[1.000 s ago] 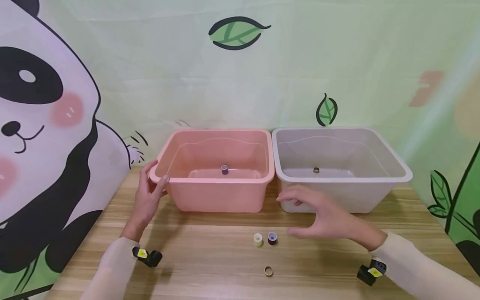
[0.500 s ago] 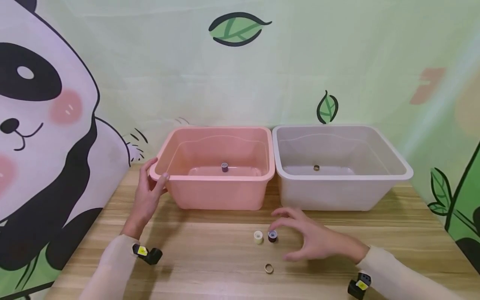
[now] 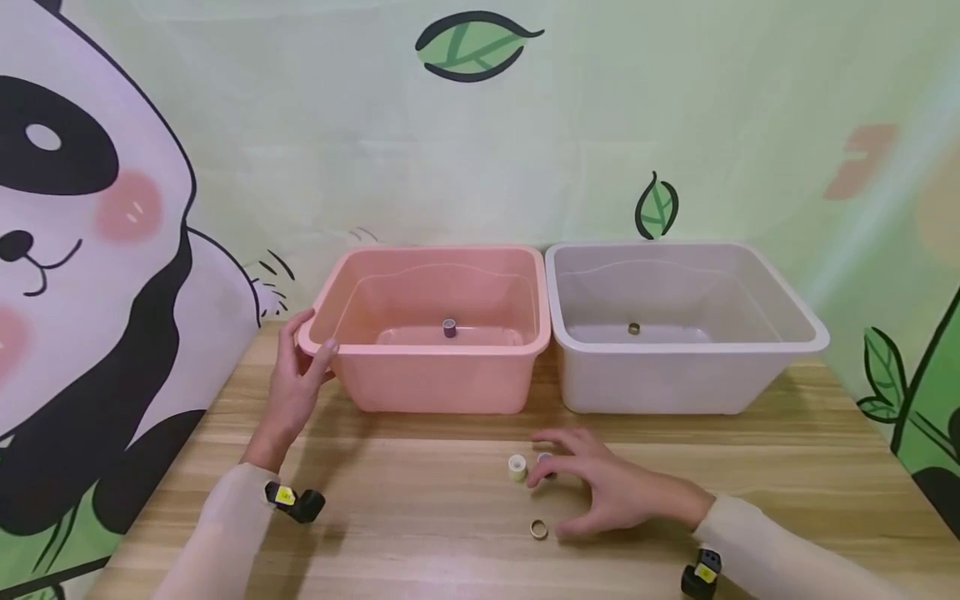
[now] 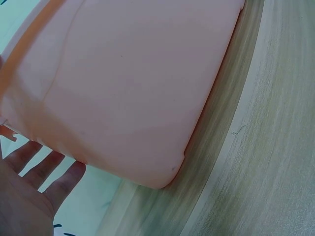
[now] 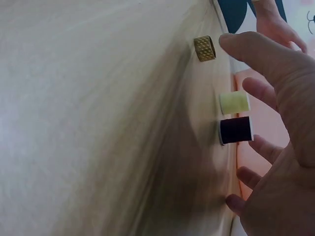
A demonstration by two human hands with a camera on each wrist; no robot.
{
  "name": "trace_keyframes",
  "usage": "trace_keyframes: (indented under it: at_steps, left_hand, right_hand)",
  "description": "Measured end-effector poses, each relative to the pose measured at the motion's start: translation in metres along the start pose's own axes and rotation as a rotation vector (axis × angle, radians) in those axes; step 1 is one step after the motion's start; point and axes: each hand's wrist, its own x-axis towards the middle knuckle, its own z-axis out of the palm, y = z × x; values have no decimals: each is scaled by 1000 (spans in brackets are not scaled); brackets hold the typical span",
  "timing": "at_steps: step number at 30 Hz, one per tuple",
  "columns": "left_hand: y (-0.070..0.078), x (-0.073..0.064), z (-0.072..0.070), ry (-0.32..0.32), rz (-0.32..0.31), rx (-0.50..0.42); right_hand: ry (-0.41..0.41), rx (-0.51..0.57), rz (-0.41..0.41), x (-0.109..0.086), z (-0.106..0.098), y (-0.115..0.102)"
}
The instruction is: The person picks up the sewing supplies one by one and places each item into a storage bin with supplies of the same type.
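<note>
Right hand (image 3: 600, 487) spread wide, thumb well apart from fingers, nothing in it that I can see. Gold ring (image 5: 204, 48) lies on the table (image 3: 420, 500) just off the thumb tip; no clear contact. Dark spool (image 5: 236, 130) stands upright under the forefinger, mostly covered in the head view; pale yellow spool (image 5: 234, 103) stands upright just past that fingertip, beside the dark one. Can't tell whether any finger touches either spool. Left hand (image 3: 296, 392) grips the near-left corner of the pink bin (image 3: 435, 383), thumb on the rim, fingers beneath it. Beyond the right hand is the grey bin (image 3: 675, 383), another ring (image 3: 634, 329) inside; the pink bin also holds a spool (image 3: 450, 331). Risks, as I judge it: with the spools this close, a narrowing grip could catch both or tip the pale one. A low thumb sweep could knock the ring, which looks slight enough to skid. The forefinger hides the dark spool from above, so a pinch could land off-centre and topple it. Left hand pulling hard could shift the pink bin, disturbing the spool inside.
</note>
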Motion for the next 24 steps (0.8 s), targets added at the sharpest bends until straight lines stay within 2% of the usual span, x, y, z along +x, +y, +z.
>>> trace_keyframes:
  at_steps: [13,19,24]
  left_hand:
    - [0,0,0,1,6,33]
    - [1,-1,-1,-2,10,29]
    - [1,-1,0,-2,12,22]
  right_hand:
    - [-11,-50,-16,8,13,0]
    - [-11,-13,7,10,16,0]
    - [17,-23,-27,11,19,0]
